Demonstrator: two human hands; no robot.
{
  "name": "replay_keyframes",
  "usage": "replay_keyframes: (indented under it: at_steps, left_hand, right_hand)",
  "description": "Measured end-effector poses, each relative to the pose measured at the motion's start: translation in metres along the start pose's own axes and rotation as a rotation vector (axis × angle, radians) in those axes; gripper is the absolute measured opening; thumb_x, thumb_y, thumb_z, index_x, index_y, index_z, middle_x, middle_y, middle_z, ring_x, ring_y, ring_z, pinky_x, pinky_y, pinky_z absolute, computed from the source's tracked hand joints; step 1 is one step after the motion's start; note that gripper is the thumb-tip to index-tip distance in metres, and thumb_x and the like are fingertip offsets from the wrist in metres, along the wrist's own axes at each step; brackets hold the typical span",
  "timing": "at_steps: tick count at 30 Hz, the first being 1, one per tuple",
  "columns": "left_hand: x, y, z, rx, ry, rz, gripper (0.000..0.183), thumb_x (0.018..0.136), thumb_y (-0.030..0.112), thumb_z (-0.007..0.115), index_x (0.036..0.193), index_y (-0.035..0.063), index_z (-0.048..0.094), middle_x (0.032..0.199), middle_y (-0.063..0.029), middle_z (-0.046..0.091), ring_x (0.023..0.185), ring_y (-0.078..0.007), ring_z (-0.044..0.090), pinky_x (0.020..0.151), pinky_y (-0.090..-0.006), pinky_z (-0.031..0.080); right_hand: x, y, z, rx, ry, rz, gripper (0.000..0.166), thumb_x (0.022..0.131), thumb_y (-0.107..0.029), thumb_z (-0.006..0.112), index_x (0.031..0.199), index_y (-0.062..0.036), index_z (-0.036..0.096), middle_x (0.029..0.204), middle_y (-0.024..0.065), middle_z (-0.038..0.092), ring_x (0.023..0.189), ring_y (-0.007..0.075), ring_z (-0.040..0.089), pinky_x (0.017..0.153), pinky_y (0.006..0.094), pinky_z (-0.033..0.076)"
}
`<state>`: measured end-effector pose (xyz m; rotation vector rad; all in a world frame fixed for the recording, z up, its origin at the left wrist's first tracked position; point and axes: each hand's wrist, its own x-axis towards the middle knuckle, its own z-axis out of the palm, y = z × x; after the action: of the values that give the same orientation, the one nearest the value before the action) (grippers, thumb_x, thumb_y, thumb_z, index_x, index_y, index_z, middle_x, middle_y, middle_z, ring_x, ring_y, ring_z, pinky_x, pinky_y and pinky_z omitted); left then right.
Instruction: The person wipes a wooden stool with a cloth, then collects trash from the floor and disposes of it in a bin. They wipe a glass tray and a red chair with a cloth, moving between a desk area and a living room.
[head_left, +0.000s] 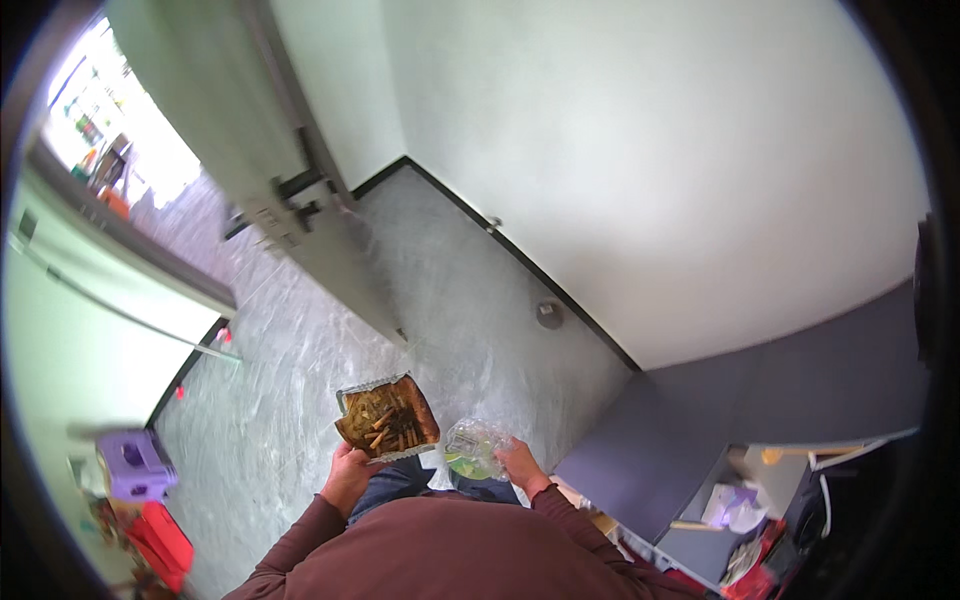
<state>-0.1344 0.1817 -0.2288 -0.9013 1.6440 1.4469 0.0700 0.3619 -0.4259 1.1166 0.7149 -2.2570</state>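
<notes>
My left hand (351, 472) grips the near edge of a square, stained tray (364, 409) with a crinkled rim. Several cigarette butts and dark ash lie in the tray. In my right hand (519, 461) is a crumpled, clear plastic package (480, 439) with a green printed part. The tray and the package are held apart, in front of my body and above the grey floor.
Ahead to the left a door (300, 255) with a dark handle stands open. A purple plastic container (135, 465) and a red container (161, 544) are at the left. A small round object (549, 313) sits by the wall. Dark grey furniture (637, 457) stands at the right.
</notes>
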Motion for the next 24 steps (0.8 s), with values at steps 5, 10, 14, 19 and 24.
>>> replay_keyframes:
  at_steps: [5, 10, 14, 19, 24]
  left_hand:
    - [-0.028, 0.043, 0.088, -0.138, 0.263, 0.152, 0.051, 0.070, -0.010, 0.037, 0.119, 0.0001, 0.044, 0.116, -0.0150, 0.055, 0.105, -0.0317, 0.056, 0.082, -0.0518, 0.050]
    - [-0.135, 0.075, 0.120, -0.220, 0.391, 0.269, 0.051, 0.069, -0.012, 0.036, 0.117, -0.0003, 0.047, 0.118, -0.0145, 0.054, 0.108, -0.0306, 0.055, 0.081, -0.0515, 0.051]
    - [-0.157, 0.084, 0.130, -0.346, 0.349, 0.473, 0.046, 0.070, -0.011, 0.037, 0.114, -0.0019, 0.047, 0.109, -0.0145, 0.056, 0.099, -0.0297, 0.059, 0.079, -0.0458, 0.054]
    - [-0.138, 0.028, 0.003, -0.423, 0.312, 0.638, 0.044, 0.070, -0.010, 0.038, 0.113, -0.0046, 0.045, 0.105, -0.0156, 0.056, 0.093, -0.0285, 0.061, 0.078, -0.0424, 0.056]
    - [-0.132, -0.019, -0.043, -0.445, 0.169, 0.685, 0.044, 0.072, -0.009, 0.040, 0.116, -0.0030, 0.046, 0.109, -0.0168, 0.056, 0.094, -0.0290, 0.061, 0.076, -0.0439, 0.057]
  right_hand:
    - [0.043, -0.108, -0.010, 0.170, -0.162, -0.027, 0.041, 0.077, 0.008, 0.052, 0.117, -0.0008, 0.055, 0.103, 0.0092, 0.061, 0.087, 0.0186, 0.059, 0.076, 0.0308, 0.049]
    - [-0.010, -0.183, 0.039, 0.178, -0.328, 0.007, 0.048, 0.076, 0.011, 0.049, 0.122, -0.0025, 0.052, 0.106, 0.0076, 0.060, 0.089, 0.0185, 0.059, 0.074, 0.0301, 0.050]
    - [-0.009, -0.265, 0.065, 0.117, -0.405, 0.008, 0.051, 0.075, 0.010, 0.051, 0.123, -0.0041, 0.051, 0.105, 0.0069, 0.060, 0.085, 0.0174, 0.058, 0.071, 0.0293, 0.049]
    - [0.035, -0.210, 0.154, 0.005, -0.406, -0.301, 0.050, 0.076, 0.009, 0.049, 0.124, -0.0065, 0.051, 0.100, 0.0045, 0.058, 0.076, 0.0139, 0.055, 0.064, 0.0268, 0.048]
    - [0.021, -0.186, 0.164, -0.101, -0.298, -0.544, 0.047, 0.078, 0.006, 0.049, 0.123, -0.0064, 0.051, 0.093, 0.0027, 0.057, 0.068, 0.0103, 0.052, 0.055, 0.0235, 0.043]
